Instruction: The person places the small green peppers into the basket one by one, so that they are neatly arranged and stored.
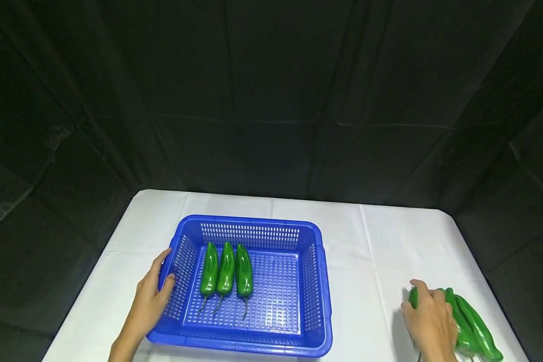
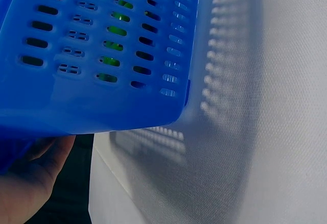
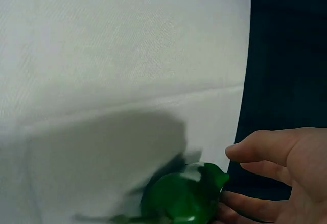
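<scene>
A blue plastic basket (image 1: pixel 309 347) with slotted walls stands on the table. Three green chili peppers (image 1: pixel 227 269) lie side by side in its left half, stems toward me. My left hand (image 1: pixel 147 301) grips the basket's left rim, thumb over the edge; the left wrist view shows fingers at the basket wall (image 2: pixel 51 101). At the right, my right hand (image 1: pixel 430 322) reaches over a green chili pepper (image 1: pixel 414 297), partly covering it. In the right wrist view that pepper (image 3: pixel 179 198) sits beside spread fingers, with the thumb apart from it.
More green chili peppers (image 1: pixel 477 327) lie bunched just right of my right hand, near the table's right edge. A white cloth (image 1: pixel 357 251) covers the table. Black fabric (image 1: pixel 271 100) hangs behind and at both sides.
</scene>
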A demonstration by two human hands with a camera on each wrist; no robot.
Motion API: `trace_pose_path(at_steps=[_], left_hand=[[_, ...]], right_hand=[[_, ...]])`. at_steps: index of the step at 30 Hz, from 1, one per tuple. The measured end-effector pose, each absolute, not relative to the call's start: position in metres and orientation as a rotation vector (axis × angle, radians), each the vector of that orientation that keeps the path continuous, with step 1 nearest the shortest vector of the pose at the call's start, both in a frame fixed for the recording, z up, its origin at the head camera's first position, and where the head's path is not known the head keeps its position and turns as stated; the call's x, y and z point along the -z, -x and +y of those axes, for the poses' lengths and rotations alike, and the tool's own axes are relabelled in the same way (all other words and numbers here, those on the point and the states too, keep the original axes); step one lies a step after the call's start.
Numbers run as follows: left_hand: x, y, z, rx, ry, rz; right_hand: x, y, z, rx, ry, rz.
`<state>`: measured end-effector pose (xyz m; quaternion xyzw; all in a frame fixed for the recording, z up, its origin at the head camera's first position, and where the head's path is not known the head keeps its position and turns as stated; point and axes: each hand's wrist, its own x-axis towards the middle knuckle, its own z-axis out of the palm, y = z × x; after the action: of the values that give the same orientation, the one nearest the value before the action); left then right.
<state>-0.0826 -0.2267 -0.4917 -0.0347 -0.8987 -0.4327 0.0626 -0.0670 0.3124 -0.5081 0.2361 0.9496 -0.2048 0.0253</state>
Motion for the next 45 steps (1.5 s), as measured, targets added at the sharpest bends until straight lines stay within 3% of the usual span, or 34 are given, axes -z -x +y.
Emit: trace_pose_path(at_steps=[45], left_hand=[[0.492, 0.081, -0.227, 1.316, 0.119, -2.692]], right_hand=[[0.506, 0.065, 0.327, 0.625, -0.630, 2.885]])
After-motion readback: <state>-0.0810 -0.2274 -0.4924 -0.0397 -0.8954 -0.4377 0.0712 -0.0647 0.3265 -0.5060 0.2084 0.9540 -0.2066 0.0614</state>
